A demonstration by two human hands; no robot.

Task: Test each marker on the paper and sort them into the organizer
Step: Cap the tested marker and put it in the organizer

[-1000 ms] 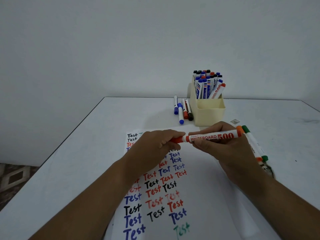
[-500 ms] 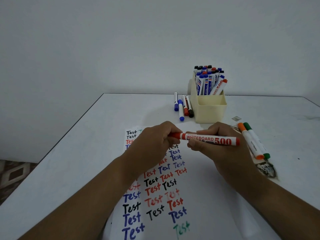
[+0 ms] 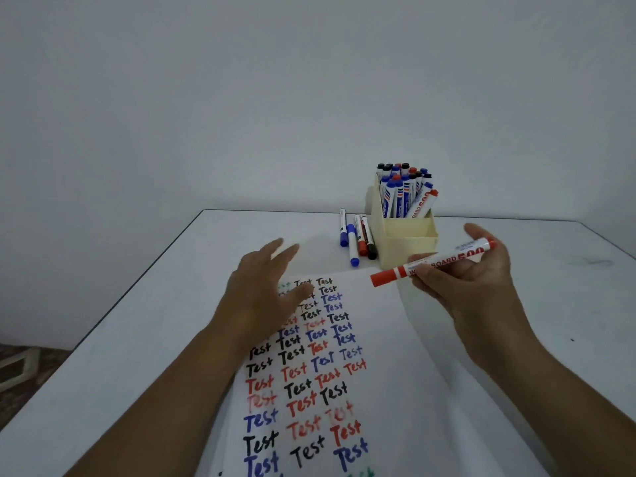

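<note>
Head view
Right hand point(image 3: 475, 287): it holds the red marker point(image 3: 432, 262) in curled fingers, above the right edge of the paper point(image 3: 395, 356). The thumb side is toward the organizer.
Red marker: it lies almost level in the right hand. The red cap points left, out of the fingers, and the other end sticks out to the right, past the hand. The cap is on. The barrel is white with red print.
Left hand point(image 3: 261, 294): the fingers are straight and spread wide, and it holds nothing. It is over the top left part of the paper. It looks blurred, and I cannot tell if it touches the sheet.
Paper: white sheet under both hands, with many rows of the word "Test" in black, red, blue and a little green. The left hand covers some words at the top.
Organizer point(image 3: 407, 247): cream box just behind the right hand. The back compartment is full of upright markers with black, blue and red caps. One red marker leans in it to the right.
Loose markers point(image 3: 358, 237): four lie side by side on the table point(image 3: 137, 321), just left of the organizer and beyond the fingertips of the left hand. Two have blue caps, one red, one black.
</note>
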